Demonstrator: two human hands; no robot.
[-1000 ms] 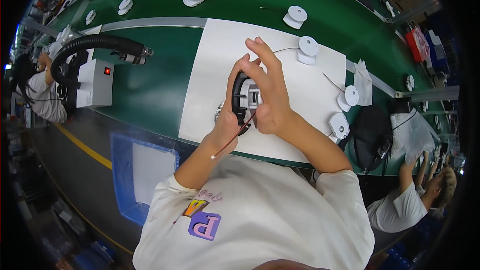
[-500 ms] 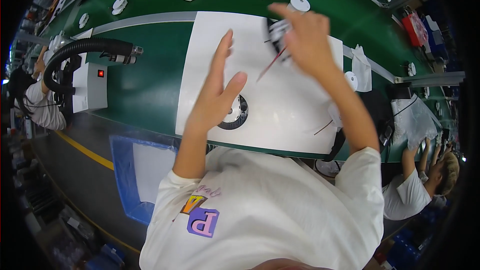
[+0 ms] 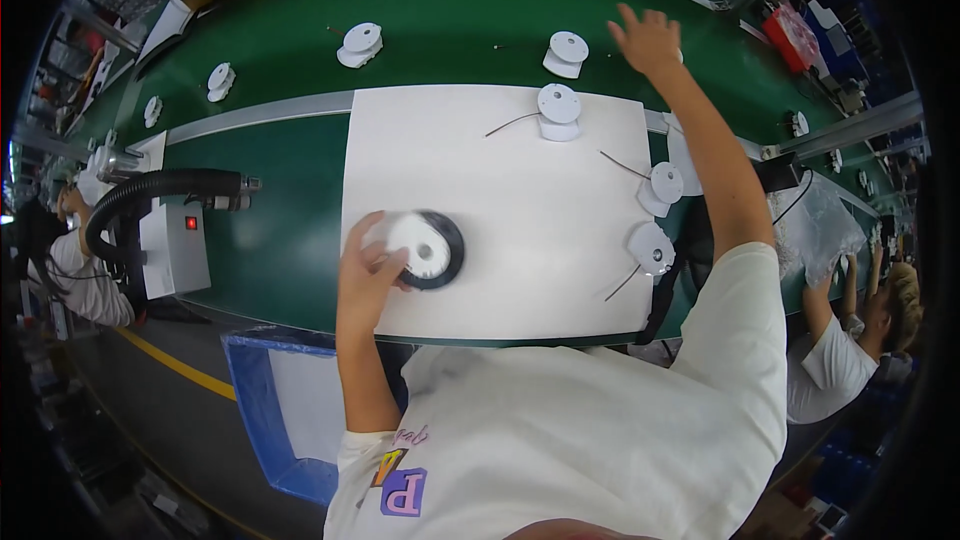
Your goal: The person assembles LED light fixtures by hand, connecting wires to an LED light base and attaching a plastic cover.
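Observation:
My left hand (image 3: 368,268) curls its thumb and fingers around the edge of a white round plastic part (image 3: 424,246). That part rests on a black ring (image 3: 457,255) on the white sheet, blurred a little by motion. My right hand (image 3: 648,38) reaches far out over the green belt with fingers spread, holding nothing I can see. A sliver of something white shows beside its wrist. Nearest to it on the belt stands a white spool-like part (image 3: 567,54). At the sheet's far edge is a similar white part (image 3: 559,112) with a thin dark wire.
Two more wired white parts (image 3: 660,186) (image 3: 651,248) lie along the right of the white sheet (image 3: 500,290). A black hose (image 3: 165,183) arches from a white box (image 3: 178,250) at left. Below stands a blue bin (image 3: 262,410). Co-workers sit at both sides.
My left hand, open beside the black ring before, now grips the white round part there. My right hand has moved off the sheet to the belt; the blurred dark-and-white thing by it is gone from there.

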